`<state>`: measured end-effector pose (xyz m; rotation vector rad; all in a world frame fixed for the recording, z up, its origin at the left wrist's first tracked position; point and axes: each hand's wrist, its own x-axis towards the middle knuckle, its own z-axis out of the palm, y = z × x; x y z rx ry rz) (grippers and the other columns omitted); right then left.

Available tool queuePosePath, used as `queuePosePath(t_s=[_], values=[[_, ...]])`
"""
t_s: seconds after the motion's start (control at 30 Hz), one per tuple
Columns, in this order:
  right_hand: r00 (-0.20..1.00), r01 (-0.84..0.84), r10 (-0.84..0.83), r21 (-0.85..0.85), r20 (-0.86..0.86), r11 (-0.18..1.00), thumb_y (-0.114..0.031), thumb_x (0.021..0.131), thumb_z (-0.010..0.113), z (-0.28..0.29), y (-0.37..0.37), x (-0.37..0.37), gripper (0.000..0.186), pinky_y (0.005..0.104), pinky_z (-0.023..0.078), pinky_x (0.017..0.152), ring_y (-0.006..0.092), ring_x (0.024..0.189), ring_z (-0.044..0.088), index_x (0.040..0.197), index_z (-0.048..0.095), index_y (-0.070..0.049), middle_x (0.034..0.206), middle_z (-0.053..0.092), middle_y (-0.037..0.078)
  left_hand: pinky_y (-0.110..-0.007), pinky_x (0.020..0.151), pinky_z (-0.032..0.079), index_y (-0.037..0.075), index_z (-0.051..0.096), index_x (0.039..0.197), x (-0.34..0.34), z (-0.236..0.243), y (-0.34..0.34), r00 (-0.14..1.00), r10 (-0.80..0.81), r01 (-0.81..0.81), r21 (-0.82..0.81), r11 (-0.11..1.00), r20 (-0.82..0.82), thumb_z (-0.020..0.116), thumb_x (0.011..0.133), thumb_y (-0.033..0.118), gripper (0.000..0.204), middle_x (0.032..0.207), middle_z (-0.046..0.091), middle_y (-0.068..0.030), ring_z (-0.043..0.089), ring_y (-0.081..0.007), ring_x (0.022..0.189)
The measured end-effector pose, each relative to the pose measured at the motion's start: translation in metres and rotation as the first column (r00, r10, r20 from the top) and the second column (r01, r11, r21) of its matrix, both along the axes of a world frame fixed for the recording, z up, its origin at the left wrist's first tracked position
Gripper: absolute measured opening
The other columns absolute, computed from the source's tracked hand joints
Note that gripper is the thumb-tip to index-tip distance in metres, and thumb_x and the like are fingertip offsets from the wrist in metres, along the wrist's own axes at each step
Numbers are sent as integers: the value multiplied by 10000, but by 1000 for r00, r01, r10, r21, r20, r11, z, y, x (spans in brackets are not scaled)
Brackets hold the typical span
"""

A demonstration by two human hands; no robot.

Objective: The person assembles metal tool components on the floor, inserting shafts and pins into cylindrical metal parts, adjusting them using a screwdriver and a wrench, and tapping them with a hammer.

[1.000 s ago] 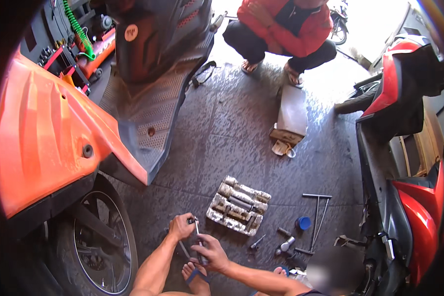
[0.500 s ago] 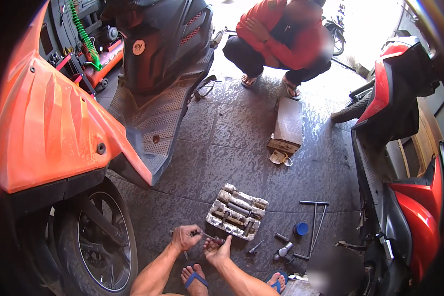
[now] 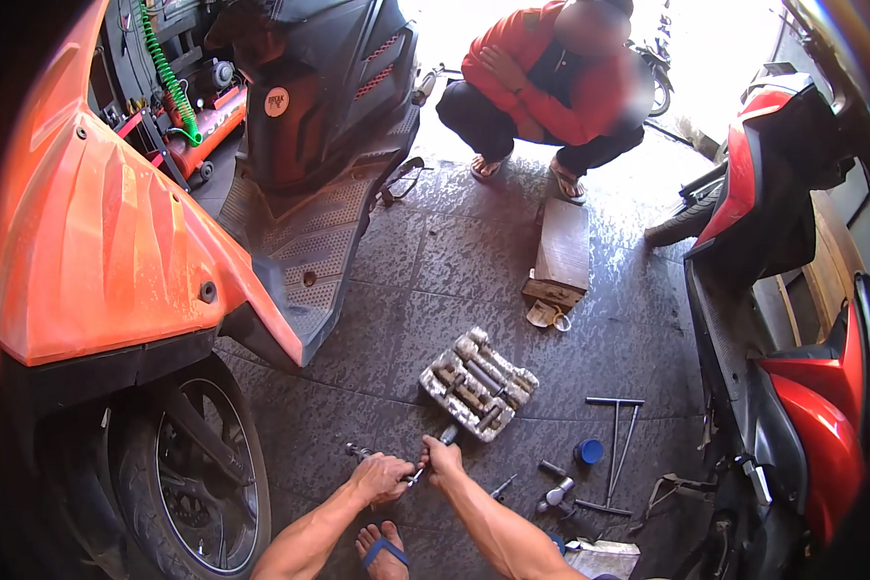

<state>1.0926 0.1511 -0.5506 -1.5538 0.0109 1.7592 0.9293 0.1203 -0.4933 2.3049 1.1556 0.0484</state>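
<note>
My left hand [image 3: 381, 478], low in the middle, is closed around a silvery metal tool [image 3: 358, 450] whose end sticks out beyond the knuckles; its kind is unclear. Beside it my right hand [image 3: 442, 462] grips a dark cylindrical tool [image 3: 449, 434], its end pointing up toward the tray. A thin shiny shaft [image 3: 414, 477] shows between the two hands; which tool it belongs to I cannot tell. Just beyond the right hand lies a worn, dirty white moulded tray [image 3: 468, 419] with several dark metal parts in its slots.
Right of my hands lie a hammer [image 3: 557, 493], a blue-lidded container [image 3: 589, 451] and a T-handle wrench [image 3: 616, 435]. An orange scooter [image 3: 135, 261] stands left, a red one [image 3: 812, 406] right. Ahead, a person in red [image 3: 551, 87] squats behind a wooden block [image 3: 561, 246].
My right hand has turned, so the dark cylinder now points away toward the tray. The tray has shifted slightly away and rotated. My left hand sits a little lower and further right.
</note>
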Motion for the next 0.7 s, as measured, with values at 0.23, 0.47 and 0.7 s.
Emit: queuePosePath(t_s=[0.23, 0.47, 0.7], values=[[606, -596, -4, 457, 796, 660, -249, 877, 739, 45, 26, -11, 286, 389, 506, 627, 284, 682, 675, 988, 606, -22, 776, 679, 148, -516, 739, 541, 86, 684, 891, 35, -36, 18, 981, 155, -169, -122, 978, -113, 645, 848, 275, 198, 857, 721, -162, 704, -362, 847], [339, -889, -102, 283, 935, -361, -101, 709, 697, 86, -34, 45, 283, 440, 471, 859, 334, 965, 616, 976, 605, -85, 945, 611, 98, -496, 802, 538, 142, 701, 978, 61, -24, 44, 843, 537, -511, -270, 816, 30, 707, 854, 401, 287, 919, 718, -191, 679, -412, 922], [421, -906, 238, 390, 876, 164, -222, 770, 824, 91, -87, 69, 265, 354, 521, 639, 249, 691, 658, 891, 631, -85, 764, 629, 77, -508, 854, 492, 72, 633, 945, 49, -45, 30, 901, 423, -426, 9, 905, 97, 710, 851, 355, 307, 952, 692, -178, 653, -397, 959]])
